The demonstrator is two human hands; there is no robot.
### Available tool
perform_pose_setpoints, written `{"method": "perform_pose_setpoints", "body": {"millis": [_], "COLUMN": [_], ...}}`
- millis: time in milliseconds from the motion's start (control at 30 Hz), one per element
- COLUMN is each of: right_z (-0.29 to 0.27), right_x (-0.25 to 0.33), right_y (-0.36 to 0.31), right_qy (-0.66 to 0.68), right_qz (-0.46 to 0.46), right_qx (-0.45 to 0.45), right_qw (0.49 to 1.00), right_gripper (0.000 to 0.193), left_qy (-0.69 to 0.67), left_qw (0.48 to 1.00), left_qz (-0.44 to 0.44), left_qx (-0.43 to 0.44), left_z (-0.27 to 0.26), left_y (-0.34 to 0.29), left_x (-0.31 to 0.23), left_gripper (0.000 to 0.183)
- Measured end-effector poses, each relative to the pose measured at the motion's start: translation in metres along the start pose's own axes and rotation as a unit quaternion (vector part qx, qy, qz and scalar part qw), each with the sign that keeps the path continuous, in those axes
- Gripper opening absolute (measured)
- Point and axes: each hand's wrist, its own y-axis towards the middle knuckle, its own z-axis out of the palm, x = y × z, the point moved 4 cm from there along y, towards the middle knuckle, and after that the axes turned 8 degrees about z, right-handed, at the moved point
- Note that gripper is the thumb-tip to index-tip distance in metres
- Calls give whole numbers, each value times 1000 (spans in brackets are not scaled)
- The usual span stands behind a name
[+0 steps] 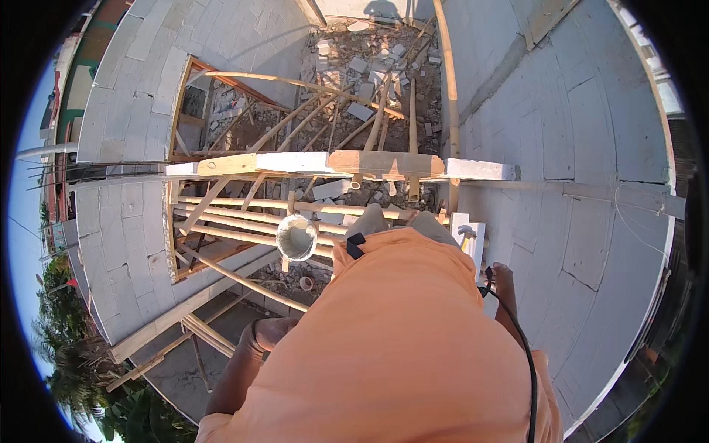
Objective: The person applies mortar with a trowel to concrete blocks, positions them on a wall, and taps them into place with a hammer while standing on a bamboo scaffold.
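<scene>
My left hand [272,331] is low beside the edge of my orange shirt [377,332], with a dark band at the wrist. Its fingers are mostly hidden by the shirt. On the other side, my right hand [503,276] hangs close to the grey block wall [583,244]. A black cable [526,340] runs past it, and I cannot make out whether the fingers touch it. Ahead of that hand stands a white block [477,249], with a small hammer-like tool [466,232] on or against it. A mortar-smeared bucket [298,238] rests on bamboo poles ahead of my left hand.
Several bamboo poles [236,221] form the platform around the bucket. A beam of white blocks and wooden boards [384,162] crosses in front of me. Farther down, broken blocks and rubble [362,66] cover the ground. A window opening with a wooden frame [179,111] is at left.
</scene>
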Motion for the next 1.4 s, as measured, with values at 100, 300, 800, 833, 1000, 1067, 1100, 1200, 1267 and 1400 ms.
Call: {"method": "perform_pose_setpoints", "body": {"millis": [100,300,800,833,1000,1067,1100,1200,1267,1400], "right_z": [-38,-1,22,31,6,13,25,41,49,71], "right_x": [-10,35,102,96,97,96,91,86,78,49], "right_y": [3,2,7,10,35,34,29,12,0,-25], "right_qy": [36,14,5,11,62,63,53,52,56,42], "right_qz": [7,-14,-69,-65,-67,-59,-47,-37,-31,-27], "right_qx": [-57,-10,-25,-8,1,-5,-9,-24,-32,-27], "right_qw": [998,1000,997,998,996,996,997,998,997,998], "right_gripper": [35,40,44,44,46,47,48,50,51,53], "left_qy": [-12,-41,37,31,-6,-73,-79,75,83,-48], "left_qw": [998,991,966,965,984,976,977,993,985,965], "left_qz": [65,119,234,230,165,173,165,45,70,240], "left_qx": [4,-45,-107,-119,-62,-107,-113,80,-134,-95], "left_z": [2,16,-31,-33,-66,-73,-76,-52,-25,-81], "left_y": [8,-11,-14,-23,-33,-42,-44,-29,-25,-46], "left_x": [18,16,-32,-33,-26,-30,-35,-24,-40,-21], "left_gripper": [65,65,50,49,26,23,23,34,32,42]}}
